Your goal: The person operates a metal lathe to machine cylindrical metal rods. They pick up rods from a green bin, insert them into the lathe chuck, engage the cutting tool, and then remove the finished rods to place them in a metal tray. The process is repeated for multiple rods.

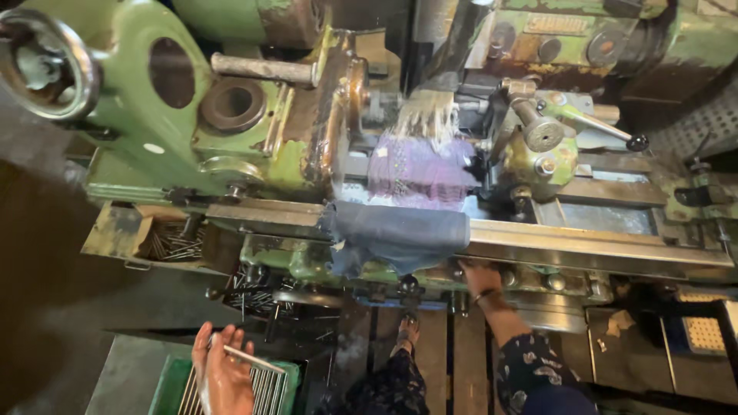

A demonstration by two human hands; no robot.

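The green lathe [307,138] fills the upper part of your view, its long bed rail [600,246] running toward the right edge, a handwheel [46,65] at its far left end and a lever with a black knob [596,127] near its right end. Your right hand [480,278] reaches forward and up to the front edge of the lathe, wrist bent, bangle showing, patterned sleeve trailing back; its fingers curl against a knob under the rail, though you cannot tell whether they clench it. Your left hand [221,373] is low at the bottom edge, palm up and turned toward you, fingers loosely closed on a thin metal rod [250,358] lying across them. Just under that hand sits a green crate [265,392] filled with more such rods laid side by side. A tray [123,234] at the lathe's left front corner holds a heap of short rods. A purple cloth [419,173] and a dark blue cloth [400,234] drape over the bed's middle, wetted by coolant [427,115] pouring above them.
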